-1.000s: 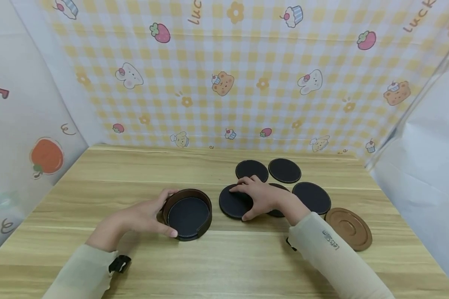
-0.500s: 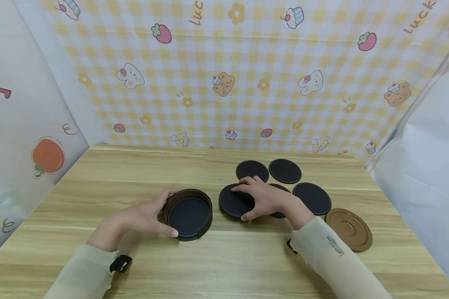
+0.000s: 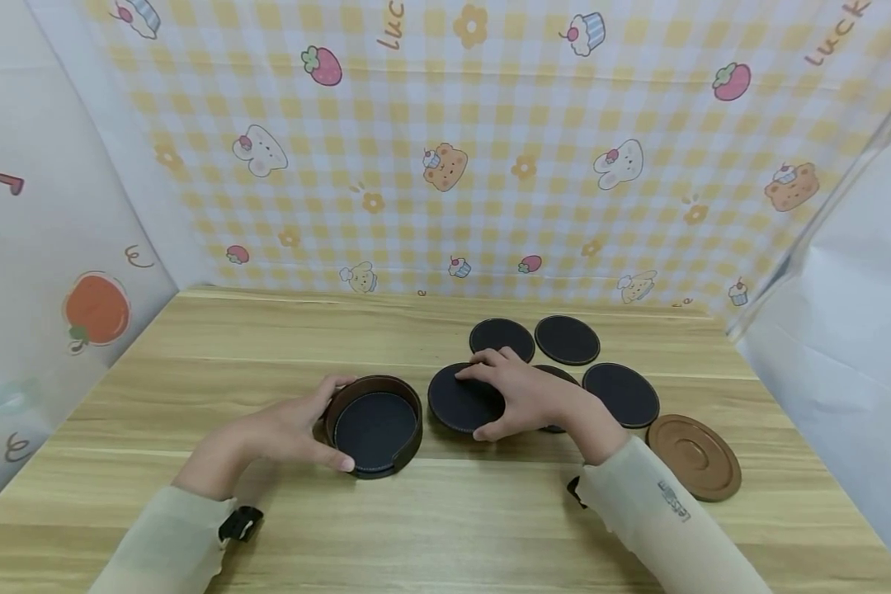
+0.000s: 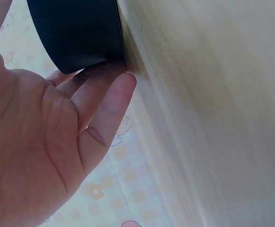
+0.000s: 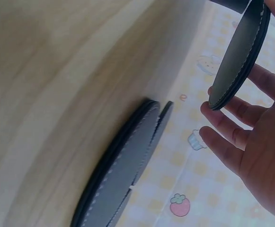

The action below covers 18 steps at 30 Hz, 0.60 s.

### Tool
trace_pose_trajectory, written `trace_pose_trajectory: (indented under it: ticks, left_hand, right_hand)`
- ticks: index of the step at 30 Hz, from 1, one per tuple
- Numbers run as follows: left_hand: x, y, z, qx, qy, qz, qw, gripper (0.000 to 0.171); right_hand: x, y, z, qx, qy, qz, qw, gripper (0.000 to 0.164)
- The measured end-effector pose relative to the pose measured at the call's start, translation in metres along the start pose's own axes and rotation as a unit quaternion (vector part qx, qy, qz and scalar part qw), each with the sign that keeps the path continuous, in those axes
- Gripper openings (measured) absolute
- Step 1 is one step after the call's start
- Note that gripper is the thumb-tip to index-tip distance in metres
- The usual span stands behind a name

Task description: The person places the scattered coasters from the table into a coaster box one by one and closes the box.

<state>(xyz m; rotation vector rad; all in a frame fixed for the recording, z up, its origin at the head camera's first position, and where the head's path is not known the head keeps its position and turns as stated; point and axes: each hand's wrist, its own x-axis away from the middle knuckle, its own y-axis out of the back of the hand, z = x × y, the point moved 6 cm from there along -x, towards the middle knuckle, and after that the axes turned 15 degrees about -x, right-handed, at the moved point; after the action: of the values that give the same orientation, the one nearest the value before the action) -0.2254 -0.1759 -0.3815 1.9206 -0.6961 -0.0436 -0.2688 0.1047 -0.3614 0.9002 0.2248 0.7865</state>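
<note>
My left hand grips the left side of a round dark coaster holder, thumb at the front and fingers behind. Inside the holder lies a black coaster. In the left wrist view the holder's dark wall sits against the fingers. Just right of the holder, my right hand holds another round black coaster by its edges. The right wrist view shows this coaster raised off the table and tilted, with stitching along its rim.
Two black coasters lie at the back. Another coaster is partly hidden under the right wrist, and one more coaster lies to its right. A brown round disc rests nearest the right sleeve. A patterned cloth hangs behind the table.
The coaster in my right hand has come up off the table and shifted slightly left toward the holder. My left hand and the holder stay in place.
</note>
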Motion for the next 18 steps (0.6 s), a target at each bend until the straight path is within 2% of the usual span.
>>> trace_pose_trajectory:
  ticks: [8,18]
  left_hand:
    - [0.000,0.000,0.000,-0.001,0.001,-0.001,1.0000,0.112]
    - [0.001,0.001,-0.002,0.007,-0.001,0.000,1.0000,0.111]
  right_hand:
    - [-0.001,0.002,0.012,-0.008,0.017,-0.009,1.000,0.075]
    - [-0.014,-0.006,0.029,-0.015,0.039,-0.010,0.999,0.075]
